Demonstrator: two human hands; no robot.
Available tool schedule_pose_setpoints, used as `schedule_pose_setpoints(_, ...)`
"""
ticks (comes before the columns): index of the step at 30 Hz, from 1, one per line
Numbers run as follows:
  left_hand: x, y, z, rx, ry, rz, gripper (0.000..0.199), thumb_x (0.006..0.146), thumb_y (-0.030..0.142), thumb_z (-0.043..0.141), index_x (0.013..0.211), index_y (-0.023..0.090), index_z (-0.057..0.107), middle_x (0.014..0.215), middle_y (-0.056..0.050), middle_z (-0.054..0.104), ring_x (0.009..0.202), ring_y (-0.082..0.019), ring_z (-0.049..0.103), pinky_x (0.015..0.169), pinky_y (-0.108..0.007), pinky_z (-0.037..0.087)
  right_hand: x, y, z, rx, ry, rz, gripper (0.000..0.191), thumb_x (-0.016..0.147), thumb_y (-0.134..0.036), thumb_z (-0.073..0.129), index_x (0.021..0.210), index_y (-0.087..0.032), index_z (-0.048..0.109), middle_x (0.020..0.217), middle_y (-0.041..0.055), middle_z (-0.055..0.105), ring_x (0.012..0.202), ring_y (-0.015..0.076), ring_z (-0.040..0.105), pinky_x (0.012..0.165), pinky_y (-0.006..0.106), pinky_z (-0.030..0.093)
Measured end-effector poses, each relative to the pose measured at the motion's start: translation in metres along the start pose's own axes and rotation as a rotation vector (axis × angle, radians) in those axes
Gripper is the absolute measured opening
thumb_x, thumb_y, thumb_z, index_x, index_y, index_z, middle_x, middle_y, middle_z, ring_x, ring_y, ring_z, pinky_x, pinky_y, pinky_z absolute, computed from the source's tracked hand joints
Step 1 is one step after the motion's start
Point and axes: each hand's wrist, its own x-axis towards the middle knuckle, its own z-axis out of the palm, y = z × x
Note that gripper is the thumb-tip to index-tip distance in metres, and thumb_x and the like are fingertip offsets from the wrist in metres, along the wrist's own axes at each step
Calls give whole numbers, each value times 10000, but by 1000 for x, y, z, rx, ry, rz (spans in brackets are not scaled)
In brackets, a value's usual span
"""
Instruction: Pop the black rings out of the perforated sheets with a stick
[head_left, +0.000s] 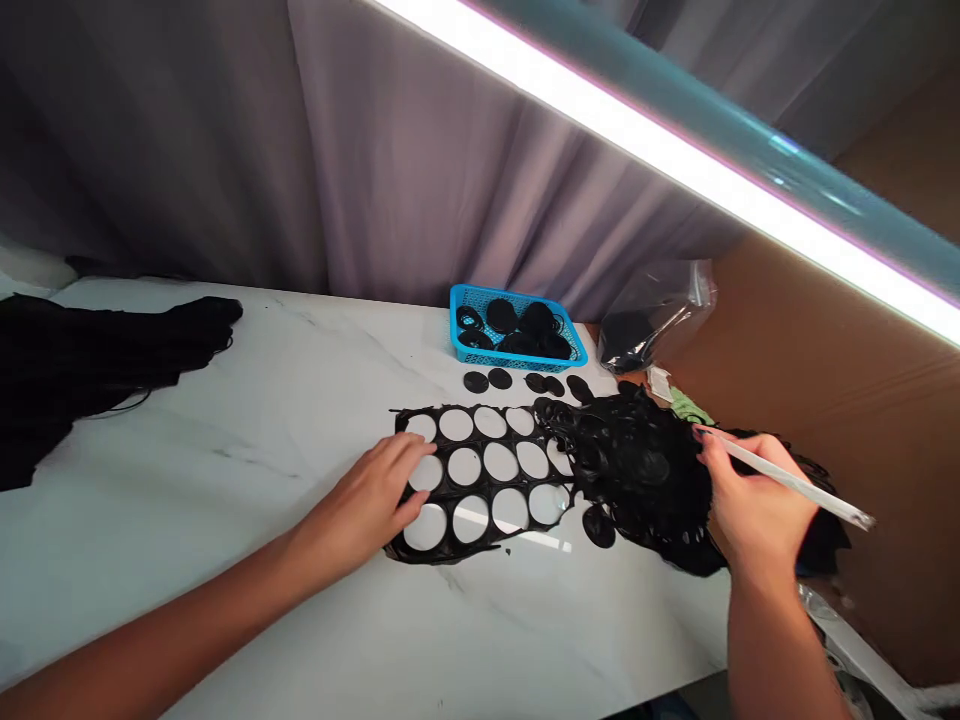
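Observation:
A black sheet with rows of round holes (487, 490) lies flat on the white marbled table (300, 620). My left hand (375, 500) rests on the sheet's left edge, fingers apart. My right hand (757, 500) is closed around a white stick-like tool (795, 482), over the right side of a tangled black pile (645, 470). That pile touches the sheet's right end. One black disc (598, 525) lies below the pile's left part, and several more discs (500, 379) lie behind the sheet. The tool's tip near my fingers is hard to make out.
A blue basket (517, 361) holding black discs and rings stands at the back. Beside it is a clear plastic bag (660, 310) with dark contents. Black material (97, 360) lies at the left. A bright tube light (675, 140) crosses above.

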Motion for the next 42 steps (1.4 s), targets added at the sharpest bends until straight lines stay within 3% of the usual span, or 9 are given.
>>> schedule_pose_setpoints(3, -21, -18, 22, 228, -8, 107, 420, 936, 283, 531, 1353, 240, 506, 1472, -92, 476, 1360, -310, 427, 1089, -490, 381, -6, -5, 10, 55, -90, 22, 271, 788, -394, 741, 682, -220, 563, 918, 69, 733, 971, 274, 702, 761, 398, 588)
schedule_pose_setpoints(7, -35, -25, 37, 373, -14, 106, 474, 954, 282, 535, 1416, 233, 443, 1555, -103, 367, 1404, -313, 375, 1110, -510, 361, -36, -35, 75, 246, -610, 86, 250, 824, -386, 712, 711, -214, 570, 941, 80, 750, 910, 252, 707, 720, 375, 571)
schedule_pose_setpoints(11, -33, -21, 34, 402, -1, 112, 511, 903, 264, 599, 1395, 228, 464, 1560, -123, 351, 1381, -334, 404, 1082, -508, 391, -71, -61, 152, 282, -1075, -84, 194, 878, -320, 640, 738, -205, 570, 956, 59, 752, 920, 213, 690, 832, 375, 515)
schedule_pose_setpoints(14, -29, -21, 33, 392, 2, 132, 529, 857, 289, 642, 1356, 194, 497, 1488, -157, 447, 1366, -353, 421, 1095, -531, 371, -84, -66, 190, 287, -1214, -173, 163, 877, -292, 620, 750, -199, 579, 954, 51, 742, 905, 190, 682, 841, 348, 503)
schedule_pose_setpoints(17, -29, -24, 36, 365, 18, 165, 544, 831, 298, 655, 1338, 168, 506, 1450, -172, 484, 1386, -350, 399, 1138, -527, 320, -89, -62, 206, 265, -1304, -215, 137, 873, -276, 613, 762, -196, 605, 952, 43, 733, 895, 184, 677, 806, 322, 506)
schedule_pose_setpoints(29, -29, -23, 38, 286, 15, 150, 528, 819, 280, 659, 1314, 181, 505, 1467, -156, 470, 1414, -346, 358, 1154, -516, 296, -86, -58, 208, 176, -1343, -291, 125, 905, -262, 577, 799, -203, 609, 939, 36, 727, 867, 181, 670, 782, 309, 500)
schedule_pose_setpoints(36, -29, -26, 39, 235, 6, 151, 540, 819, 306, 654, 1325, 206, 493, 1471, -139, 464, 1420, -344, 350, 1149, -513, 317, -95, -64, 206, -149, -1251, -835, 92, 885, -139, 543, 846, -207, 591, 821, 58, 641, 796, 214, 574, 692, 310, 442)
schedule_pose_setpoints(39, -30, -26, 38, 209, 9, 138, 549, 805, 298, 678, 1317, 190, 509, 1484, -155, 447, 1420, -370, 340, 1133, -526, 336, -74, -60, 213, -280, -1018, -875, 106, 871, -126, 505, 840, -203, 571, 824, 82, 618, 793, 234, 551, 692, 324, 424)
schedule_pose_setpoints(42, -29, -27, 35, 231, 5, 135, 567, 809, 323, 695, 1328, 190, 509, 1497, -158, 434, 1419, -369, 343, 1142, -532, 319, -34, -50, 215, -358, -600, -661, 152, 916, -184, 431, 855, -195, 570, 813, 101, 631, 770, 237, 562, 705, 337, 424)
